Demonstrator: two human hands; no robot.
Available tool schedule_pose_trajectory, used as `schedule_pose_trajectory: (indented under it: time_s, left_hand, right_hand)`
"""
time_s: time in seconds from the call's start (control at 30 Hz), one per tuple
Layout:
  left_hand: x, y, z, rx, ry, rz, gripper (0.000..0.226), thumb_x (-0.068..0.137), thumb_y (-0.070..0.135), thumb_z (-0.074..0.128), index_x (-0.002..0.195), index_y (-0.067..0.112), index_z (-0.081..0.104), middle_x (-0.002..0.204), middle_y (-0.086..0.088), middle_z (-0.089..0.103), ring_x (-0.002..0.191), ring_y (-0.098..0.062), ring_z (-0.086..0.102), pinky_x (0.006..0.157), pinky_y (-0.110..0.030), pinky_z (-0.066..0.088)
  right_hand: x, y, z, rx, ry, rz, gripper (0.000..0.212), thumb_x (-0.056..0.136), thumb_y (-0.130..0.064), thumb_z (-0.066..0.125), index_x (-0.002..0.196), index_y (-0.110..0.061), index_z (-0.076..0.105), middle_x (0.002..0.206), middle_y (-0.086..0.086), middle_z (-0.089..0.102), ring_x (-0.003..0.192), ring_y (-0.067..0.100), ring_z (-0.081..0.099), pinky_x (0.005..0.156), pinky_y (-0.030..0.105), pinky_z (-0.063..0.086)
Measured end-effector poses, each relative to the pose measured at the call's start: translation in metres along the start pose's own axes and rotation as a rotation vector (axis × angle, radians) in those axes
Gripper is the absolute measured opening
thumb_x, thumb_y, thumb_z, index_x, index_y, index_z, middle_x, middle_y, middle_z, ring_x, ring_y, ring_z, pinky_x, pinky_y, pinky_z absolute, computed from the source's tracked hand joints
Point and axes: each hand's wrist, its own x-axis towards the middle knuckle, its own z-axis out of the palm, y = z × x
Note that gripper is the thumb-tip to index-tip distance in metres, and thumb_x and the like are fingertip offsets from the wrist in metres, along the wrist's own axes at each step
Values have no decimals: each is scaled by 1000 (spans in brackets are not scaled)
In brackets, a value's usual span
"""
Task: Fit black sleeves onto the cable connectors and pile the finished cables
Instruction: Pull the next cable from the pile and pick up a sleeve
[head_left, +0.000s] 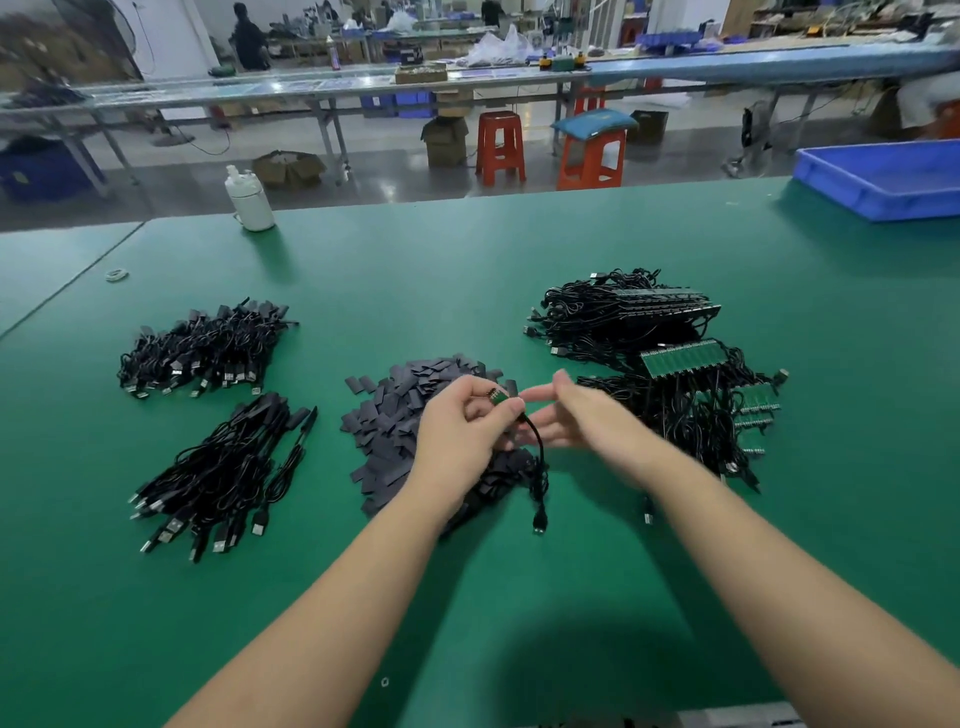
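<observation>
Two piles of sleeved cables (208, 348) (223, 478) already lie at the left of the worktop (467, 249), so a good share looks done. Next comes the heap of black sleeves (400, 415) at centre. Above it your left hand (462, 431) pinches a cable (537, 467) just below its bare green connector (497, 396), not yet sleeved; the plug end dangles to the worktop. Your right hand (571, 415), blurred, is beside it with fingers apart, holding nothing I can see. Further right, two tangles of unsleeved cables (623, 312) (701, 410) remain.

A black cable (537, 457) with bare green connector (500, 397) dangles above the heaped black sleeves (400, 415).
</observation>
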Motion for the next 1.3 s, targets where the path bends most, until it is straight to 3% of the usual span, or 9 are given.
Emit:
schedule_pose_trajectory:
  time_s: [0.1, 0.2, 0.3, 0.4, 0.57, 0.73, 0.97, 1.13, 1.3]
  left_hand:
    - [7, -11, -9, 145, 76, 0, 11, 86, 24, 75, 83, 14, 70, 66, 4, 64, 57, -6, 53, 57, -17, 42]
    - [7, -24, -22, 193, 2, -64, 14, 87, 27, 73, 79, 17, 75, 69, 12, 69, 62, 0, 56, 64, -20, 43]
    - [5, -38, -36, 381, -59, -97, 15, 89, 35, 69, 79, 26, 76, 73, 20, 71, 66, 10, 59, 66, -19, 41]
    - [5, -53, -54, 704, 29, -81, 15, 92, 39, 63, 89, 30, 74, 83, 17, 72, 82, -2, 64, 74, -25, 47]
    - [-2, -74, -78, 997, 50, -124, 35, 85, 52, 66, 111, 28, 63, 88, 10, 63, 86, -17, 62, 76, -33, 53]
    - [-4, -88, -82, 1022, -34, -105, 55, 80, 42, 76, 128, 24, 57, 95, 8, 55, 88, -15, 54, 81, -31, 48]
    - [0, -90, -84, 947, 16, -22, 29, 83, 26, 77, 110, 21, 69, 85, 8, 58, 80, -12, 54, 73, -26, 41]
    - [-4, -85, -97, 843, 77, 40, 20, 87, 27, 72, 106, 23, 69, 84, 10, 58, 79, -9, 56, 74, -35, 54]
    - [-10, -91, -112, 1001, -272, -58, 52, 82, 43, 75, 128, 33, 54, 106, 10, 50, 96, -8, 53, 87, -26, 44]
  right_hand:
    - [-7, 13, 29, 102, 51, -66, 28, 105, -34, 47, 112, -15, 66, 64, -10, 61, 56, 7, 57, 55, 17, 43]
    - [-2, 27, 37, -72, 108, -112, 14, 99, -26, 60, 94, -23, 73, 59, -20, 58, 54, -5, 46, 56, 12, 35]
    - [0, 38, 44, -67, 69, -32, 16, 97, -27, 64, 88, -23, 76, 66, -15, 63, 62, 0, 48, 63, 19, 36]
    - [2, 49, 49, -183, 55, 79, 22, 97, -34, 62, 83, -25, 77, 75, -4, 61, 71, 12, 47, 66, 29, 34]
    - [6, 65, 55, -80, -62, 194, 24, 101, -26, 54, 86, -15, 69, 78, -2, 64, 50, 9, 49, 49, 23, 44]
    - [4, 76, 64, -56, -89, 176, 23, 99, -31, 55, 89, -19, 72, 70, -2, 62, 42, 10, 44, 42, 24, 41]
    - [8, 82, 70, -23, -91, 191, 17, 96, -34, 59, 95, -29, 75, 79, 2, 75, 38, 9, 37, 38, 21, 35]
    - [6, 86, 70, -14, -61, 172, 20, 96, -38, 57, 90, -35, 76, 71, -1, 70, 37, 9, 38, 38, 20, 34]
    - [4, 84, 73, -83, -52, 190, 22, 96, -37, 55, 89, -30, 75, 67, -4, 67, 39, 7, 39, 38, 20, 34]
